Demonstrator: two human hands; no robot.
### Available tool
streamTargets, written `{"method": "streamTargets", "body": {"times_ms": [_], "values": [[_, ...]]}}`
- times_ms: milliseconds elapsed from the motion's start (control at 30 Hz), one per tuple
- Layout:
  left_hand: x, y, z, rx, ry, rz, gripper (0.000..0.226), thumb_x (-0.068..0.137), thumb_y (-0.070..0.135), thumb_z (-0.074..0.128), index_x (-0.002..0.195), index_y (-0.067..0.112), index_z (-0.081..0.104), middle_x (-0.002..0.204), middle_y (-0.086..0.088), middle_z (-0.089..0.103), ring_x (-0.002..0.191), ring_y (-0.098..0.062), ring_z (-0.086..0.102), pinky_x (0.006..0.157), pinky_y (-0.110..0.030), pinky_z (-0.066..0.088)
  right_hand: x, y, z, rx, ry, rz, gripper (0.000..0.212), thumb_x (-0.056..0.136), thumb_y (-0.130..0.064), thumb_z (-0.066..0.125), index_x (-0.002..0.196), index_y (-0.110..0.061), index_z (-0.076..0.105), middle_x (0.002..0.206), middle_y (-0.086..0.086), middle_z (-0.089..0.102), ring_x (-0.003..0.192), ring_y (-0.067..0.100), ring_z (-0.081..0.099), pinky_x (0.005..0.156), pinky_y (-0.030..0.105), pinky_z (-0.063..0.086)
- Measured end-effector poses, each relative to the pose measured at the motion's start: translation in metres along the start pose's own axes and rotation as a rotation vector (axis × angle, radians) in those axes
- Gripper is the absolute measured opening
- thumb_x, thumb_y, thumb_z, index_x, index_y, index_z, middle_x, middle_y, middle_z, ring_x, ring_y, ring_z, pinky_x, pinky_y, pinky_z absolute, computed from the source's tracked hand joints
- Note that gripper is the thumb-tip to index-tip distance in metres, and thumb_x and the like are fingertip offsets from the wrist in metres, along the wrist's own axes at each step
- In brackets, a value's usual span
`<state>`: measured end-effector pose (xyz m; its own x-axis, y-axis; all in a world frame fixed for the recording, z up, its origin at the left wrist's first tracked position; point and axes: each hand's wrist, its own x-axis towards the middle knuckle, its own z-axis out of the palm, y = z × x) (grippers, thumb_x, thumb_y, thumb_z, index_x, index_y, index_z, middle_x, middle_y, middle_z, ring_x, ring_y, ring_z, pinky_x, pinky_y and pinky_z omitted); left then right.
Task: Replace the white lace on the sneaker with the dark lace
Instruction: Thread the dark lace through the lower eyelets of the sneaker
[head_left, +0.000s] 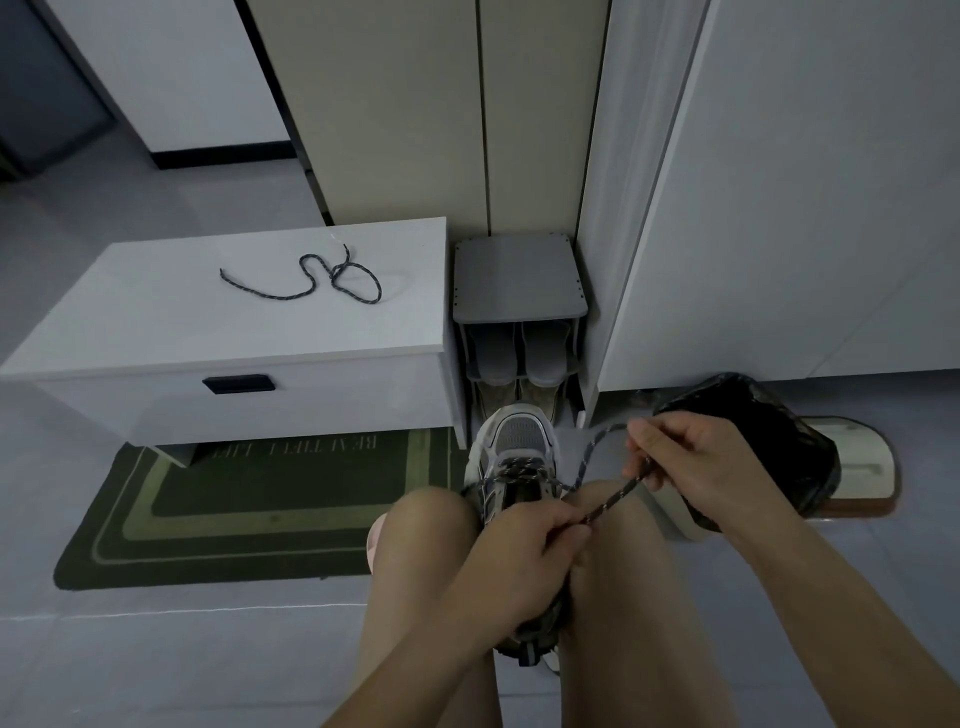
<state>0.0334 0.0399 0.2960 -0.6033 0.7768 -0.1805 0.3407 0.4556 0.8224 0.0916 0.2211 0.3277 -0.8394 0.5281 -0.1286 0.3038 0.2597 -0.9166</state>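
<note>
A grey and white sneaker (519, 441) stands toe-away between my knees. A dark speckled lace (587, 457) crosses its lower eyelets and loops out to the right. My left hand (524, 551) pinches one end of that lace over the shoe's collar. My right hand (691, 462) pinches the same lace a little higher, to the right of the shoe. A second dark lace (332, 278) lies curled on the white bench (156, 322). No white lace is visible.
A dark green doormat (249, 514) lies under the bench at the left. A grey shoe rack (517, 280) with shoes stands behind the sneaker. A bin with a black bag (753, 441) sits at the right, close to my right hand. Tall cabinets rise behind.
</note>
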Motion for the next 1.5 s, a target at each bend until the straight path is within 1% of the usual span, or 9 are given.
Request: {"method": "streamTargets", "body": {"times_ms": [133,267,333,500,600,700,1267,1367,1500], "values": [[-0.006,-0.007,-0.006,0.073,0.021,-0.08,0.029,0.092,0.036,0.057,0.063,0.034,0.056,0.059,0.016,0.062,0.061,0.001,0.058,0.065,-0.018,0.046,-0.019,0.022,0.011,-0.411,0.204,-0.323,0.017,0.088,-0.027,0.061,0.105,-0.021,0.063,0.083,-0.012,0.058,0.076,-0.002,0.055,0.066,0.01,0.04],[-0.002,-0.011,-0.008,0.012,0.093,-0.105,0.031,0.09,0.035,0.06,0.059,0.033,0.054,0.054,0.019,0.057,0.056,-0.001,0.053,0.057,-0.021,0.041,-0.031,0.033,0.037,-0.53,-0.246,-0.559,0.032,0.086,-0.046,0.048,0.103,-0.024,0.065,0.089,-0.014,0.064,0.083,-0.001,0.055,0.076,0.015,0.042],[-0.001,-0.01,-0.011,0.007,0.103,-0.081,0.026,0.09,0.034,0.06,0.064,0.03,0.06,0.057,0.014,0.055,0.06,-0.003,0.051,0.059,-0.022,0.04,-0.029,0.04,0.044,-0.562,-0.266,-0.575,0.028,0.086,-0.041,0.047,0.1,-0.025,0.065,0.086,-0.014,0.066,0.08,0.006,0.058,0.073,0.026,0.046],[0.004,-0.016,-0.02,0.254,0.198,-0.041,0.021,0.086,0.045,0.061,0.086,0.027,0.072,0.087,0.018,0.055,0.089,0.002,0.049,0.076,-0.019,0.037,-0.013,0.051,0.043,-0.481,-0.209,-0.435,0.035,0.087,-0.043,0.042,0.096,-0.024,0.071,0.085,-0.01,0.065,0.081,0.007,0.06,0.07,0.025,0.048],[0.008,-0.022,-0.023,0.545,0.216,-0.125,0.026,0.09,0.052,0.051,0.109,0.041,0.064,0.129,0.021,0.041,0.122,-0.004,0.036,0.084,-0.019,0.029,0.001,0.058,0.045,-0.564,-0.14,-0.407,0.022,0.082,-0.032,0.057,0.092,-0.022,0.074,0.077,-0.005,0.06,0.072,0.015,0.061,0.065,0.017,0.04],[0.014,-0.029,-0.013,0.569,0.211,-0.14,0.028,0.091,0.044,0.052,0.117,0.04,0.06,0.147,0.01,0.029,0.136,-0.015,0.025,0.101,-0.029,0.03,0.012,0.057,0.052,-0.613,-0.076,-0.402,0.005,0.079,-0.02,0.07,0.083,-0.02,0.074,0.076,-0.003,0.063,0.07,0.019,0.06,0.059,0.025,0.043],[0.031,-0.051,0.007,0.332,0.267,-0.186,0.028,0.088,0.033,0.058,0.115,0.036,0.064,0.152,0.003,0.023,0.139,-0.021,0.019,0.112,-0.031,0.02,0.023,0.054,0.072,-0.509,-0.11,-0.206,0.009,0.081,-0.025,0.069,0.088,-0.023,0.075,0.087,-0.007,0.069,0.082,0.012,0.062,0.074,0.025,0.046],[0.037,-0.048,0.005,0.306,0.268,-0.225,0.026,0.086,0.035,0.059,0.111,0.036,0.066,0.152,0.006,0.023,0.138,-0.018,0.019,0.11,-0.03,0.022,0.022,0.051,0.069,-0.436,-0.076,-0.139,0.01,0.076,-0.026,0.074,0.086,-0.023,0.073,0.075,-0.018,0.064,0.074,-0.002,0.058,0.067,0.01,0.038],[0.042,-0.049,0.002,0.282,0.268,-0.196,0.019,0.085,0.031,0.063,0.102,0.031,0.071,0.151,0.007,0.027,0.138,-0.018,0.02,0.108,-0.03,0.025,0.023,0.046,0.067,-0.411,-0.134,-0.116,0.012,0.074,-0.033,0.075,0.081,-0.023,0.072,0.07,-0.015,0.065,0.069,-0.003,0.058,0.068,0.018,0.042]]}}
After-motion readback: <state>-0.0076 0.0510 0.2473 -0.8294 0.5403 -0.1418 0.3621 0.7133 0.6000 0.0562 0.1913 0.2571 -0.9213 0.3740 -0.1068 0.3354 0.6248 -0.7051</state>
